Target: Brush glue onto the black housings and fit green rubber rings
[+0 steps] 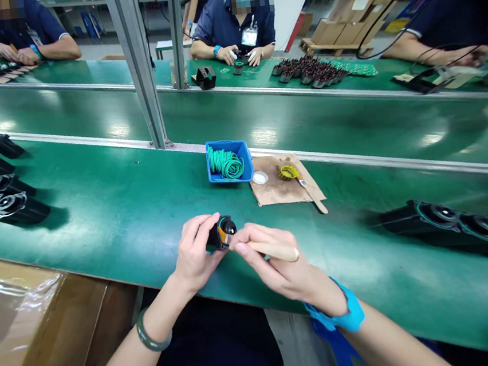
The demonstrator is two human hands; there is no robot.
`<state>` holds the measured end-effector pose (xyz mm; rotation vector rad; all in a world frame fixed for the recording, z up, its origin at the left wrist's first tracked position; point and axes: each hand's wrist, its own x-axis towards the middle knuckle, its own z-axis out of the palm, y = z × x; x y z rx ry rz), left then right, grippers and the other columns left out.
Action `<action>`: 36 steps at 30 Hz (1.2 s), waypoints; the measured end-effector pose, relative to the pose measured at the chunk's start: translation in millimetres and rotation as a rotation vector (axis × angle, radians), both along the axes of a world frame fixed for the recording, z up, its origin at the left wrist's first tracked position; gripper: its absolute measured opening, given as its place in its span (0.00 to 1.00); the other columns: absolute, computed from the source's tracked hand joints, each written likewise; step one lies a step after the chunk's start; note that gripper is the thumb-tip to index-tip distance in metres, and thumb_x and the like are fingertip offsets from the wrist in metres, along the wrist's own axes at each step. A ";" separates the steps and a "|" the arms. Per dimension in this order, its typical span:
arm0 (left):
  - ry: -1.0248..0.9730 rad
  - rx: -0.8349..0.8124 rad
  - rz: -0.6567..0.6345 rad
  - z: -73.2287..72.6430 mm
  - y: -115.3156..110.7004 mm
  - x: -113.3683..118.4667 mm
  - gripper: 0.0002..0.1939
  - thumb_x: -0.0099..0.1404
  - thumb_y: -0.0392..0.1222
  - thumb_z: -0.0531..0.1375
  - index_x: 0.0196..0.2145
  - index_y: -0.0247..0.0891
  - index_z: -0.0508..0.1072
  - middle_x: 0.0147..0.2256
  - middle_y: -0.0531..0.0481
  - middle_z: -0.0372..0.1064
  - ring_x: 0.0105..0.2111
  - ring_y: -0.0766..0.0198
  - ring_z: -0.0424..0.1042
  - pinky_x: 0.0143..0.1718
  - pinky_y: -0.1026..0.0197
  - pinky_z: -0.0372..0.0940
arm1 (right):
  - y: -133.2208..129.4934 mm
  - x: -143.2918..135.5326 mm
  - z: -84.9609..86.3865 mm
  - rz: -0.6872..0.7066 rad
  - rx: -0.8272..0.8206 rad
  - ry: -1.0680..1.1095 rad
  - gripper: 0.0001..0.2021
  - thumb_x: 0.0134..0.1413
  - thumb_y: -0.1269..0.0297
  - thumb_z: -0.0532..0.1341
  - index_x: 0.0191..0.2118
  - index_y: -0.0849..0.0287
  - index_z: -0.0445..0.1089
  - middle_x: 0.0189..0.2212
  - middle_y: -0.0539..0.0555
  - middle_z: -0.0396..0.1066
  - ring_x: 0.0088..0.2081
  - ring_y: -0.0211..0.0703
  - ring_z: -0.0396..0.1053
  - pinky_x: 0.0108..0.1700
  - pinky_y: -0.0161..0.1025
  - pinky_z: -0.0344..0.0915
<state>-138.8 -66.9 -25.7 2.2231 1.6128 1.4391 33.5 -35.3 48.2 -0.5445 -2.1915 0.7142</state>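
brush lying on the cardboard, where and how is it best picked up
Best pinched across the wooden handle of the brush, near its rounded free end, coming from above on the wearer's side. The handle slants toward the wearer and pokes past the edge of the cardboard, while the bristle end sits at the yellow-smeared tub, so that end looks messier to grip.

A small black housing (215, 237), tilted with its open end toward the right, is held in the left hand (195, 254) over the green counter's (122, 218) near edge — a glossy dark dome shows inside. A brush (276, 250) with a pale wooden handle slants leftward, its orange bristles at the rim.
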 end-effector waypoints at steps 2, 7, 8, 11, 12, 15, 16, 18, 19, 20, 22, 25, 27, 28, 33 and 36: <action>-0.008 -0.023 0.006 1.1 -1.3 -1.3 0.25 0.64 0.41 0.63 0.57 0.40 0.64 0.47 0.41 0.70 0.46 0.54 0.73 0.47 0.53 0.72 | -2.0 4.6 0.4 0.035 0.013 -0.038 0.13 0.67 0.72 0.51 0.31 0.58 0.66 0.25 0.51 0.68 0.26 0.38 0.65 0.28 0.36 0.62; -0.023 -0.020 0.033 -0.6 -3.9 -2.3 0.27 0.61 0.40 0.66 0.57 0.40 0.65 0.46 0.42 0.69 0.46 0.54 0.73 0.48 0.53 0.71 | -0.5 9.8 3.8 -0.073 -0.029 0.047 0.13 0.66 0.72 0.53 0.29 0.57 0.66 0.26 0.51 0.70 0.26 0.37 0.67 0.29 0.34 0.65; -0.018 -0.006 0.039 -1.0 -4.2 -2.0 0.28 0.61 0.41 0.67 0.57 0.40 0.65 0.46 0.42 0.69 0.46 0.54 0.72 0.48 0.53 0.71 | 0.2 8.6 4.6 -0.113 -0.024 0.068 0.13 0.65 0.72 0.53 0.29 0.57 0.67 0.26 0.51 0.70 0.27 0.38 0.68 0.29 0.34 0.65; 0.010 0.049 0.046 -1.3 -5.0 -1.1 0.27 0.62 0.41 0.66 0.57 0.39 0.64 0.46 0.41 0.69 0.46 0.54 0.72 0.48 0.53 0.70 | 0.6 1.9 4.4 -0.153 0.062 0.077 0.12 0.65 0.73 0.53 0.31 0.57 0.67 0.27 0.52 0.71 0.27 0.38 0.67 0.29 0.35 0.65; 0.019 0.065 0.047 -1.0 -5.1 -1.0 0.26 0.63 0.41 0.65 0.57 0.39 0.64 0.46 0.41 0.69 0.47 0.54 0.72 0.48 0.53 0.70 | -0.1 -0.5 3.0 -0.142 0.099 0.072 0.12 0.65 0.74 0.52 0.31 0.58 0.67 0.27 0.52 0.71 0.27 0.38 0.67 0.29 0.35 0.65; 0.039 0.094 0.057 0.2 -5.5 -1.1 0.25 0.65 0.40 0.63 0.57 0.38 0.64 0.46 0.41 0.69 0.46 0.54 0.72 0.48 0.53 0.71 | -3.9 -4.7 -4.9 -0.088 0.182 0.056 0.10 0.65 0.76 0.51 0.35 0.59 0.65 0.29 0.54 0.71 0.29 0.40 0.66 0.30 0.36 0.64; 0.039 0.099 0.059 0.5 -5.6 -1.2 0.24 0.65 0.39 0.63 0.57 0.38 0.64 0.46 0.41 0.69 0.46 0.55 0.72 0.48 0.54 0.71 | -5.4 -4.8 -8.4 -0.067 0.188 0.053 0.09 0.65 0.77 0.50 0.36 0.59 0.64 0.29 0.54 0.71 0.29 0.40 0.66 0.30 0.36 0.64; 0.030 0.107 0.062 0.8 -5.8 -1.5 0.24 0.64 0.37 0.62 0.57 0.38 0.65 0.46 0.41 0.70 0.46 0.55 0.72 0.48 0.54 0.71 | -8.5 -3.7 -15.3 -0.019 0.188 0.041 0.08 0.65 0.76 0.50 0.37 0.59 0.63 0.28 0.54 0.70 0.29 0.40 0.64 0.30 0.37 0.63; 0.019 0.104 0.061 0.9 -6.0 -1.7 0.23 0.64 0.36 0.61 0.57 0.38 0.65 0.46 0.41 0.70 0.46 0.55 0.72 0.48 0.55 0.71 | -9.9 -2.5 -18.2 0.002 0.183 0.021 0.08 0.66 0.75 0.50 0.37 0.58 0.62 0.28 0.53 0.69 0.28 0.40 0.64 0.30 0.37 0.63; 0.003 0.090 0.060 0.9 -6.3 -1.9 0.24 0.63 0.35 0.61 0.56 0.39 0.65 0.46 0.41 0.70 0.46 0.56 0.72 0.48 0.55 0.71 | -11.0 -1.2 -20.5 0.020 0.180 -0.005 0.08 0.66 0.74 0.49 0.36 0.58 0.62 0.27 0.52 0.68 0.27 0.39 0.63 0.29 0.37 0.62; -0.047 0.037 0.058 1.3 -7.0 -2.5 0.25 0.61 0.33 0.62 0.55 0.39 0.66 0.46 0.43 0.70 0.46 0.57 0.73 0.48 0.56 0.71 | -12.1 1.9 -22.8 0.051 0.190 -0.066 0.09 0.66 0.73 0.48 0.35 0.58 0.62 0.26 0.52 0.66 0.26 0.39 0.61 0.29 0.37 0.61; -0.162 -0.082 0.051 3.2 -7.6 -4.4 0.28 0.55 0.32 0.66 0.53 0.39 0.68 0.46 0.44 0.70 0.45 0.57 0.74 0.47 0.56 0.71 | -9.8 7.3 -20.9 0.098 0.219 -0.143 0.12 0.65 0.74 0.47 0.33 0.58 0.62 0.24 0.52 0.65 0.25 0.40 0.59 0.29 0.38 0.60; -0.251 -0.156 0.048 4.3 -7.3 -6.5 0.30 0.51 0.33 0.70 0.52 0.40 0.70 0.47 0.45 0.71 0.46 0.56 0.73 0.48 0.56 0.71 | -5.1 11.9 -16.6 0.129 0.230 -0.174 0.12 0.65 0.73 0.46 0.32 0.58 0.62 0.24 0.51 0.64 0.25 0.39 0.58 0.29 0.38 0.59; -0.294 -0.195 0.043 4.4 -6.9 -7.7 0.31 0.49 0.34 0.71 0.51 0.40 0.70 0.47 0.46 0.71 0.47 0.55 0.73 0.49 0.55 0.70 | -1.8 14.8 -13.9 0.142 0.231 -0.182 0.13 0.66 0.72 0.46 0.32 0.58 0.62 0.23 0.51 0.64 0.24 0.39 0.58 0.28 0.37 0.59; -0.589 -0.422 -0.101 -3.0 -4.3 -15.3 0.36 0.44 0.39 0.76 0.51 0.40 0.72 0.49 0.45 0.70 0.50 0.53 0.72 0.54 0.52 0.66 | 14.8 33.4 -4.9 0.089 0.162 -0.071 0.13 0.68 0.69 0.47 0.31 0.57 0.63 0.23 0.50 0.65 0.25 0.38 0.61 0.28 0.36 0.58; -0.797 -0.577 -0.271 -10.8 -2.7 -20.4 0.38 0.43 0.40 0.76 0.52 0.38 0.71 0.51 0.42 0.69 0.53 0.51 0.71 0.57 0.51 0.63 | 19.2 39.9 -9.2 -0.060 -0.030 0.166 0.11 0.70 0.66 0.48 0.37 0.55 0.66 0.24 0.49 0.68 0.25 0.37 0.65 0.28 0.34 0.61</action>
